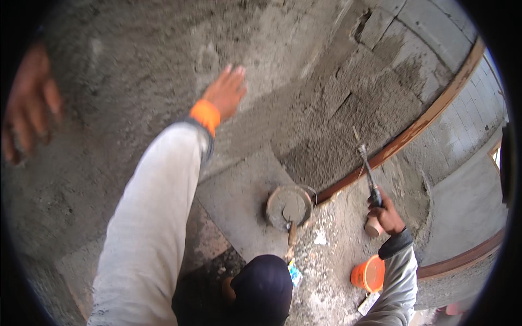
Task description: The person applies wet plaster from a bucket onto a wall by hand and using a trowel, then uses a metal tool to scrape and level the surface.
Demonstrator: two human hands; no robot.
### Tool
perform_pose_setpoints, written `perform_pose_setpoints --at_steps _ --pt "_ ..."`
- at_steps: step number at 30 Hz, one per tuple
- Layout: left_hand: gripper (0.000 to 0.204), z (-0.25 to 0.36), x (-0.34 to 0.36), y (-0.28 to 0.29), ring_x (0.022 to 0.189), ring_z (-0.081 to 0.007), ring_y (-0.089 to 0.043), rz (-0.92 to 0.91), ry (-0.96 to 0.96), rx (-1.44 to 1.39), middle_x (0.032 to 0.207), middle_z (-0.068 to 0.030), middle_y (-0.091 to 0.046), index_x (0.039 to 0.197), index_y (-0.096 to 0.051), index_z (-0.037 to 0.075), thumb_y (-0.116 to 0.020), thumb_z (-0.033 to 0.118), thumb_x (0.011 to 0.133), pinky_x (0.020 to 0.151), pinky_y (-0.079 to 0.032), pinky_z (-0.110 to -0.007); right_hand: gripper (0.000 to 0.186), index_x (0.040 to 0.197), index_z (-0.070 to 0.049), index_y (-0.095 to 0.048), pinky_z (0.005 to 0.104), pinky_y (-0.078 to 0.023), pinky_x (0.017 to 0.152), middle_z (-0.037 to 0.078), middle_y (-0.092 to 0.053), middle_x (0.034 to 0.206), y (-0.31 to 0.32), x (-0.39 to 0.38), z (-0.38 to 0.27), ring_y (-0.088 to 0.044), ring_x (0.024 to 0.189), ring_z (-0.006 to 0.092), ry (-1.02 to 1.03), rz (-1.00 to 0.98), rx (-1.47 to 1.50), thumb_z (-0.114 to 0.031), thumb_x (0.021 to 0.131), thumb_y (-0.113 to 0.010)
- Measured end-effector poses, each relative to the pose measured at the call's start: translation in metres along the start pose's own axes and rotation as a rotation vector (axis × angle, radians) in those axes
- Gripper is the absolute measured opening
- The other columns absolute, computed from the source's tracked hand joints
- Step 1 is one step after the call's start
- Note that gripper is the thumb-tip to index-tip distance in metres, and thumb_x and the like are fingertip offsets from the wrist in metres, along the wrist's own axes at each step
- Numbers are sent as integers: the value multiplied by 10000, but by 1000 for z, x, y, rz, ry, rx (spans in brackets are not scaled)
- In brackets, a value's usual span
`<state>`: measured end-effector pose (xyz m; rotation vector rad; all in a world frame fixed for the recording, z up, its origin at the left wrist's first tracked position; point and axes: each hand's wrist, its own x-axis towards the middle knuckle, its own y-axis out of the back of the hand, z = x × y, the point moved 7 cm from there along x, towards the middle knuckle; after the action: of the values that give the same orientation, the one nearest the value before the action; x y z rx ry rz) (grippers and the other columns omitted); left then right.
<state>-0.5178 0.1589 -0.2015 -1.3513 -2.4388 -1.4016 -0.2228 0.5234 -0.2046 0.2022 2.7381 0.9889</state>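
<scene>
Left hand [225, 93] spreads empty beside the wall [277, 60]; right hand [388, 215] grips a black-handled tool [375, 194], near an orange bucket [359, 276].

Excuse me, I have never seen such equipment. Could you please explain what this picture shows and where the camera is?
There is no machine here: a person works with bare hands. The wide, round picture comes from a camera worn on their head, so straight edges look bent.

Their left hand, empty and open, is in front of a rough grey wall; I cannot tell whether it touches. Their right hand grips a tool with a black handle and thin metal shaft. Below are a bucket of grey mortar with a wooden-handled trowel and an orange bucket. The blurred hand at far left belongs to someone else.
</scene>
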Motion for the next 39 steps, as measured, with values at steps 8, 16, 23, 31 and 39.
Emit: perform_pose_setpoints --at_steps 8,16,23,31,39 --pt "566 81 -241 -34 1107 -351 -513 -761 -126 -906 1164 -181 -562 1213 -524 92 -605 454 785 924 -409 -445 707 1393 -121 -293 365 -491 629 83 -489 920 -22 3 -169 -530 766 184 171 -75 575 -44 718 -492" --pt "585 16 -450 -60 1138 -359 -501 -1113 434 -915 1218 -174 -546 1269 -510 121 -601 438 786 962 -399 -407 464 1213 17 -343 389 -542 617 104 -469 863 -40 40 -382 -544 740 217 669 -212 929 -49 780 -497" --pt "645 -1 -421 10 1164 -357 -483 -1006 501 -1012 1227 -182 -540 1306 -463 94 -565 478 797 984 -376 -397 247 1015 -1 -380 439 -548 636 124 -472 925 -86 42 -458 -566 779 232 820 -329 1044 -58 798 -482" --pt "668 7 -417 39 1197 -355 -452 -948 376 -1091 1311 -197 -462 1333 -402 32 -508 485 853 1010 -351 -400 236 1001 -3 -392 392 -555 629 124 -494 937 -120 28 -479 -593 822 215 926 -294 961 -60 791 -485" --pt "649 1 -431 49 1145 -372 -491 -932 463 -1113 1211 -219 -538 1317 -430 43 -545 460 833 982 -374 -409 113 876 -39 -469 293 -509 523 48 -529 775 -144 23 -487 -577 675 143 966 -281 909 -60 776 -517"
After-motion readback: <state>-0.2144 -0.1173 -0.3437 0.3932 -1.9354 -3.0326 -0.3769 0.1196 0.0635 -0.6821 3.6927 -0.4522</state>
